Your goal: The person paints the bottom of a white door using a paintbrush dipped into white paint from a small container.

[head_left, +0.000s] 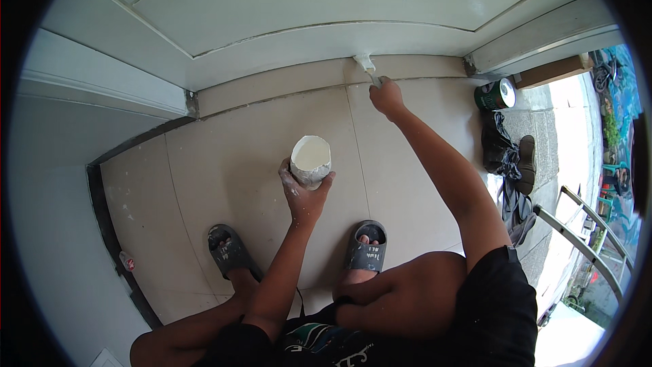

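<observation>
The left hand (303, 194) wraps its fingers around a paint-smeared cup (311, 160) of white paint, holding it upright above the tiled floor (238, 163), just ahead of the two grey sandals (367, 245). The right hand (387, 97) reaches far forward with its fingers closed on a brush (365, 66), whose bristles touch the bottom edge of the white door (305, 7). A green can (495, 94) lies on its side well off to the right, beside dark clothes (502, 153).

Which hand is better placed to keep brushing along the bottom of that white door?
The right hand: it holds the brush with its bristles at the door's lower edge. The left hand is occupied holding the paint cup, farther back.
</observation>
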Tool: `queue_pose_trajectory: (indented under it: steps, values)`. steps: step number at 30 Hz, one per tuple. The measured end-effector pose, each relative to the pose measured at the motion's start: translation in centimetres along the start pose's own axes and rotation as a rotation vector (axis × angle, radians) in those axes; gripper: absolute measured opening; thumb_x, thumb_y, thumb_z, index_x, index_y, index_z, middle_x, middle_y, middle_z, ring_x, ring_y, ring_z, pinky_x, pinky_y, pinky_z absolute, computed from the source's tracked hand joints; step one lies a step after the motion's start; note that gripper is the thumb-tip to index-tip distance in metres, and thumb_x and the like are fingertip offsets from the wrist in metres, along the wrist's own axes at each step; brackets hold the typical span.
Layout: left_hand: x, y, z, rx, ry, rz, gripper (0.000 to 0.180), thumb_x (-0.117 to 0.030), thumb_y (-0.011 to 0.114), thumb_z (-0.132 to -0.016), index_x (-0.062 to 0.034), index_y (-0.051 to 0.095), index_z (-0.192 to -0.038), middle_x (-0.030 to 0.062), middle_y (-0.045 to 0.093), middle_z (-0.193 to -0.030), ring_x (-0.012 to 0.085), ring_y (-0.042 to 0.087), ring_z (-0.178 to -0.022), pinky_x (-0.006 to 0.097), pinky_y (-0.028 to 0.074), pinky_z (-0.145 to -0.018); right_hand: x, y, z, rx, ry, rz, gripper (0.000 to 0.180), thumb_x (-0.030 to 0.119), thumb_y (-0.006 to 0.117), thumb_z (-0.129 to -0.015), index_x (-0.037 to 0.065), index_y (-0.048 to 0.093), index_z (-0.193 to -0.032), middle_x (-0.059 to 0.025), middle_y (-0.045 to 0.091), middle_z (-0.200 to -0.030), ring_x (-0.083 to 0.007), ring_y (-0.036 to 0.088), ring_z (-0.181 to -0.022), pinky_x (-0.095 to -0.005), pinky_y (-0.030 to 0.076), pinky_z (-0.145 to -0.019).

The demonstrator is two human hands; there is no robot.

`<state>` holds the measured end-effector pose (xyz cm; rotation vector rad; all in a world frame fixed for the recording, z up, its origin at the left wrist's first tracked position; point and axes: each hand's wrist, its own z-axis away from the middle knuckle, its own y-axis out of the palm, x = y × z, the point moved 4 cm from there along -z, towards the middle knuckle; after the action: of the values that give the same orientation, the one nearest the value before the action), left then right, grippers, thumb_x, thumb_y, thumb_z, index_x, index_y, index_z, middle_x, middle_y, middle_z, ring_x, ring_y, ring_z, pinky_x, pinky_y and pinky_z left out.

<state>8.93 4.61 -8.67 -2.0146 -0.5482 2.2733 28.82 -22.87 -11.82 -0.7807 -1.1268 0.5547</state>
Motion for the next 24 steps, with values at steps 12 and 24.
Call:
queue_pose_trajectory:
  steps: [12, 24]
  values:
    - [-0.2, 0.2, 0.0, -0.007, 0.016, 0.036, 0.095, -0.018, 0.094, -0.072, 0.0047, 0.031, -0.14, 0.0235, 0.049, -0.133, 0.0336, 0.055, -0.124, 0.046, 0.047, -0.107, 0.3, 1.2, 0.0, 0.173, 0.045, -0.257, 0.027, 0.02, 0.06, -0.095, -0.006, 0.065, -0.101, -0.0122, 0.063, -0.072, -0.0229, 0.062, -0.059, -0.0392, 0.051, -0.056]
    - [0.0, 0.6, 0.1, -0.009, 0.008, 0.027, 0.096, -0.02, 0.094, -0.072, 0.004, 0.031, -0.141, 0.0229, 0.048, -0.133, 0.034, 0.054, -0.124, 0.046, 0.047, -0.107, -1.4, -0.7, -1.3, 0.063, 0.12, -0.244, 0.029, 0.021, 0.06, -0.091, -0.007, 0.067, -0.096, -0.0237, 0.069, -0.08, -0.0365, 0.07, -0.072, -0.0467, 0.054, -0.067]
